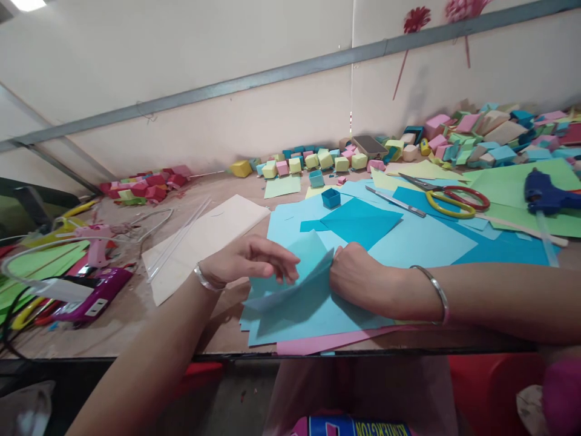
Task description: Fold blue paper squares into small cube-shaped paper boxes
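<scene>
Head view: a light-blue paper sheet (297,284) is being worked at the near edge of the bench (136,321). The sheet is thin, matte and flat-cut, with one part lifted into a shallow tent; its raised crease is seen running from near-left up to far-right, ending at the right hand.

Left hand (249,261) is held open, fingers spread and slightly curled, fingertips resting on the raised flap. Right hand (351,272) is closed into a loose fist, pinching the sheet's far-right corner; the exact finger contact is hidden by the knuckles. A thin metal bangle is worn on each wrist.

The sheet lies on a stack of similar blue sheets, with a pink sheet (327,342) showing underneath at the bench edge.

Farther back, a darker teal sheet (361,221) lies flat on more pale blue paper. A small open blue paper box (331,198) stands just beyond it. Scissors (447,198) with red and yellow loop handles lie to the far right, blades pointing left. A blue glue gun (547,194) lies at the right on green paper. Rows of small folded paper cubes (318,160) in yellow, pink and blue line the wall. A pale board (204,242) with clear glue sticks on it lies left of the hands. A pink glue gun (97,242) lies at far left.
</scene>
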`<state>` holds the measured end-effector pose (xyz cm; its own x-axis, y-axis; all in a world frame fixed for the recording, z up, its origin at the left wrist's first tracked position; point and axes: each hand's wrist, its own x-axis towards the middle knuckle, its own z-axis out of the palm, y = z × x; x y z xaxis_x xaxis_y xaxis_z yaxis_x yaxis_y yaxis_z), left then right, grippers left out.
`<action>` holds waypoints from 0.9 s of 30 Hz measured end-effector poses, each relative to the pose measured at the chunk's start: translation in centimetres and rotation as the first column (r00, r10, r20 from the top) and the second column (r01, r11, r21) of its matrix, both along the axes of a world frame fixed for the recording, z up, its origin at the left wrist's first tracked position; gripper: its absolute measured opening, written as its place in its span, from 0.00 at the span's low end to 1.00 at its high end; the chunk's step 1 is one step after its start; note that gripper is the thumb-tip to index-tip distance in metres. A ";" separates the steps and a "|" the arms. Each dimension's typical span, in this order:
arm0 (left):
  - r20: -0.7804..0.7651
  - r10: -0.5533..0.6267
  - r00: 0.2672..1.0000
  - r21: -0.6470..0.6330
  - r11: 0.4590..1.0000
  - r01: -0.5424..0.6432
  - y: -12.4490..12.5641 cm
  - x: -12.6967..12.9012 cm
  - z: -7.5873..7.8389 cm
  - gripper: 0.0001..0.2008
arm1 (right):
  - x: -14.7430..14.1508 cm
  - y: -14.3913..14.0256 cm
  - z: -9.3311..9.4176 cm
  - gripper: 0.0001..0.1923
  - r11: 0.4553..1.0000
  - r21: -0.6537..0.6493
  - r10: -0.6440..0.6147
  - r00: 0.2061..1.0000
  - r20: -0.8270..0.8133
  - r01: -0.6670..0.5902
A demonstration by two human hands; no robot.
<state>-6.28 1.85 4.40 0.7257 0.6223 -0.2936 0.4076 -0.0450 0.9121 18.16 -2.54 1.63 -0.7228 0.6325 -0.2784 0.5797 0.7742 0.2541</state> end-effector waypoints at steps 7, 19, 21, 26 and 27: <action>-0.233 -0.105 0.967 0.462 0.863 0.205 0.3 2.5 -0.5 0.25 | 0.2 -0.2 0.3 0.11 1.000 -0.007 -0.001 1.000 -0.008 0.001; -0.458 0.036 0.888 0.692 0.641 0.331 -0.8 3.3 -1.2 0.24 | 0.0 -0.2 1.0 0.14 0.998 -0.058 -0.011 1.000 -0.011 0.011; -0.500 0.147 0.854 0.719 0.620 0.314 -0.5 3.0 -1.5 0.22 | 0.0 -0.2 1.0 0.14 0.997 -0.069 -0.024 1.000 -0.013 0.023; -0.520 0.320 0.792 0.743 0.627 0.234 -0.3 3.0 -1.5 0.23 | -0.1 -0.1 1.1 0.12 0.999 -0.042 -0.030 1.000 0.005 0.031; -0.514 0.330 0.792 0.737 0.643 0.211 -0.3 3.1 -1.4 0.24 | -0.1 -0.1 1.1 0.12 0.999 -0.048 -0.025 1.000 0.018 0.026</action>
<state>-3.22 1.50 2.96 0.5373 0.8423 -0.0437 0.8362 -0.5252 0.1582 18.05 -2.66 2.72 -0.7015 0.6362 -0.3212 0.5951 0.7709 0.2271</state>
